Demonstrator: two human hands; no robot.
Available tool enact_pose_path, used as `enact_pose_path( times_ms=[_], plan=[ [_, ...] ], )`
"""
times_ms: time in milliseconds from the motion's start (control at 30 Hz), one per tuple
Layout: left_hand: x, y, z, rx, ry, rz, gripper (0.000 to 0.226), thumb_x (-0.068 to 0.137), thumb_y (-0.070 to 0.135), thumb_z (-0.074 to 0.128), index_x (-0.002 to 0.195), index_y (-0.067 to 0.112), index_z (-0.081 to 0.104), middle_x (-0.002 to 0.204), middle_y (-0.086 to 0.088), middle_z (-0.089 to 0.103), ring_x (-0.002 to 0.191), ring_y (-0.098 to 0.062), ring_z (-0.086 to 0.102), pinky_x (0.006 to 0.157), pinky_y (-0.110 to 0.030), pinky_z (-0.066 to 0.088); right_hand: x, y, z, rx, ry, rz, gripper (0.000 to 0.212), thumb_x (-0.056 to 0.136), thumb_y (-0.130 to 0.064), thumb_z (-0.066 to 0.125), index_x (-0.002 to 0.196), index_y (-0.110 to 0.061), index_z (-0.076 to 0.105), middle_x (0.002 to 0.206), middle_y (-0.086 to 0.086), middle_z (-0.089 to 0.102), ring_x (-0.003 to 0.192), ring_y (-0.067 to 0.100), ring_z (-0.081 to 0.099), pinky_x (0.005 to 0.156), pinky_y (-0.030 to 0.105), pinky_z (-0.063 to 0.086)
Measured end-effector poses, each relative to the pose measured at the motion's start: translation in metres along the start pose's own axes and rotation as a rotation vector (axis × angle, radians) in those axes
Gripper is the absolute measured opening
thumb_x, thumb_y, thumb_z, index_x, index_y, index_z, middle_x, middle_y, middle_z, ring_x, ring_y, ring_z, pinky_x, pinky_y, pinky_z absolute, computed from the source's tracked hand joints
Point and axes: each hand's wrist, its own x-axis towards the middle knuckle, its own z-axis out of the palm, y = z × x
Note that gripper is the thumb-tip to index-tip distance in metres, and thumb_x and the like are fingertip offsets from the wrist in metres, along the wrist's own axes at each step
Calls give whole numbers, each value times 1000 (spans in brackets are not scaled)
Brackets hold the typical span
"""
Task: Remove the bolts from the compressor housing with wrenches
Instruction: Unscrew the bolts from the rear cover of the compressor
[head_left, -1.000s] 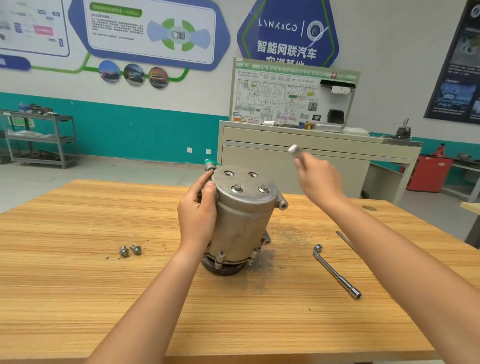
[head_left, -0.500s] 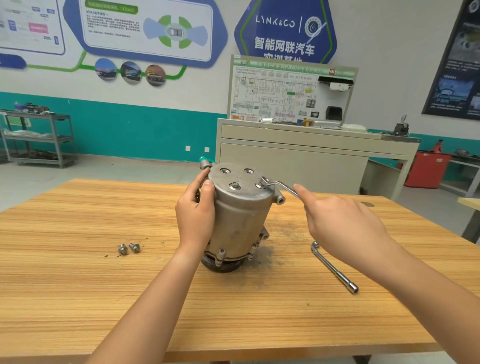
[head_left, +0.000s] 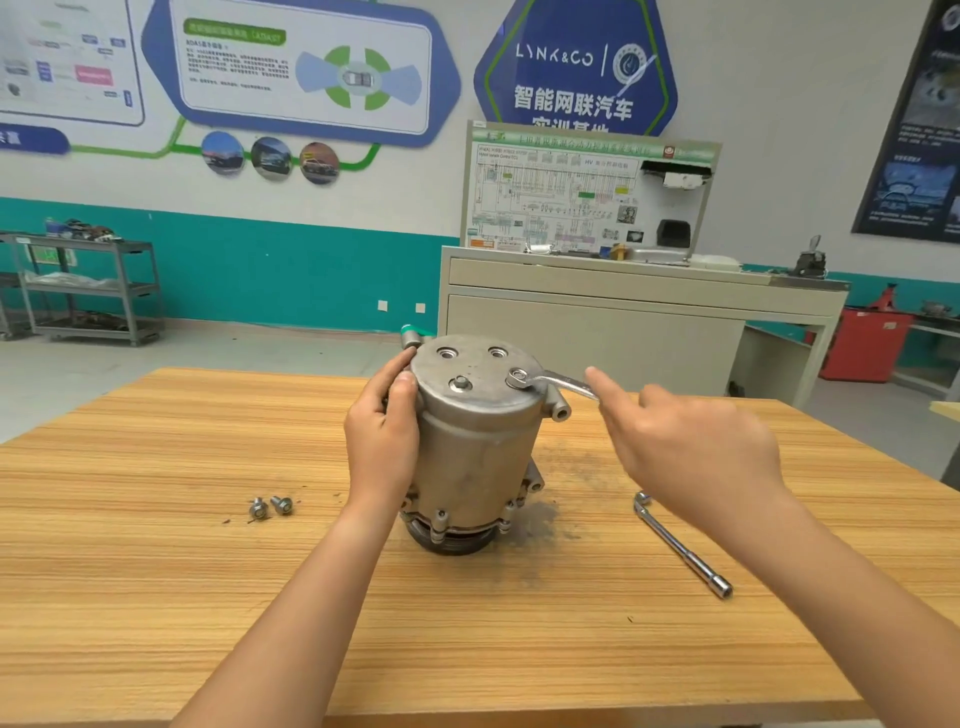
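The grey compressor housing (head_left: 478, 447) stands upright on the wooden table (head_left: 156, 597). My left hand (head_left: 382, 441) grips its left side, thumb on the top rim. On the top face are two empty bolt holes at the back, one bolt (head_left: 460, 384) at the front, and another under the ring end of a flat wrench (head_left: 550, 383). My right hand (head_left: 691, 447) holds that wrench's handle to the right of the housing, index finger stretched along it; the hand is blurred. Two removed bolts (head_left: 270, 505) lie on the table to the left.
An L-shaped socket wrench (head_left: 680, 545) lies on the table right of the housing, under my right forearm. Dark grime marks the wood around the housing's base. Behind the table stand a beige cabinet (head_left: 597, 332) with a wiring board and a metal shelf cart (head_left: 88, 286).
My right hand came down from the air with the wrench and set its ring end on the right front bolt. My left hand stayed on the housing.
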Motion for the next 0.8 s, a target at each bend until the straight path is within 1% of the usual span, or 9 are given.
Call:
enact_pose_path(
  times_ms=[100, 167, 233, 333, 500, 600, 667, 700, 800],
  plan=[
    [1, 1, 4, 16, -24, 23, 27, 97, 13, 46, 111, 30, 61, 103, 23, 61, 97, 17, 55, 81, -5, 43, 7, 19, 47, 164, 275, -50, 21, 85, -15, 60, 99, -7, 72, 56, 7, 62, 43, 21, 57, 38, 23, 39],
    [2, 0, 6, 2, -37, 23, 26, 96, 13, 47, 110, 30, 62, 103, 23, 62, 96, 17, 56, 77, -3, 42, 21, 22, 73, 323, 325, -27, 23, 86, -12, 57, 102, -1, 70, 82, 14, 71, 68, 26, 68, 60, 35, 54],
    [5, 0, 4, -14, -59, 12, 27, 96, 12, 47, 107, 31, 63, 102, 23, 63, 95, 17, 56, 75, -2, 41, 44, 18, 89, 373, 362, 2, 23, 82, -6, 61, 103, -1, 69, 97, 15, 70, 88, 31, 67, 78, 46, 53],
    [13, 1, 1, -6, -114, -8, 31, 96, 12, 45, 104, 35, 63, 103, 23, 64, 97, 16, 56, 77, -3, 42, 89, 4, 96, 466, 322, -99, 24, 78, -3, 65, 101, -2, 70, 102, 13, 69, 96, 33, 65, 79, 47, 53],
    [14, -2, 4, -20, -123, -18, 31, 97, 10, 41, 114, 24, 63, 110, 15, 65, 103, 11, 58, 84, -6, 43, 128, -9, 88, 449, 253, -359, 24, 74, 0, 71, 98, 1, 70, 101, 15, 69, 91, 34, 66, 75, 47, 53],
    [12, -2, 2, -26, -110, -20, 31, 98, 10, 40, 115, 24, 62, 109, 17, 64, 102, 13, 57, 81, -5, 43, 120, 4, 84, 564, 338, -34, 13, 81, -1, 63, 91, 7, 67, 84, 21, 70, 72, 37, 67, 57, 38, 54],
    [11, -3, 2, -28, -96, -20, 31, 98, 11, 40, 116, 23, 62, 109, 16, 64, 103, 12, 57, 81, -5, 43, 113, 16, 77, 760, 324, 386, 21, 95, -12, 45, 98, 4, 59, 79, 22, 66, 68, 38, 62, 58, 42, 47],
    [9, -2, 2, -31, -85, -20, 31, 98, 11, 40, 116, 24, 62, 109, 16, 64, 102, 13, 57, 81, -5, 43, 105, 22, 70, 854, 296, 467, 25, 98, -15, 39, 104, 2, 55, 75, 20, 64, 66, 38, 60, 60, 46, 46],
    [3, -1, 1, -45, -48, -8, 29, 95, 16, 43, 111, 30, 63, 107, 19, 64, 100, 14, 57, 77, -3, 42, 70, 26, 40, 785, 167, 302, 28, 97, -14, 37, 121, -6, 49, 52, 2, 46, 48, 29, 47, 45, 37, 38]
  ],
)
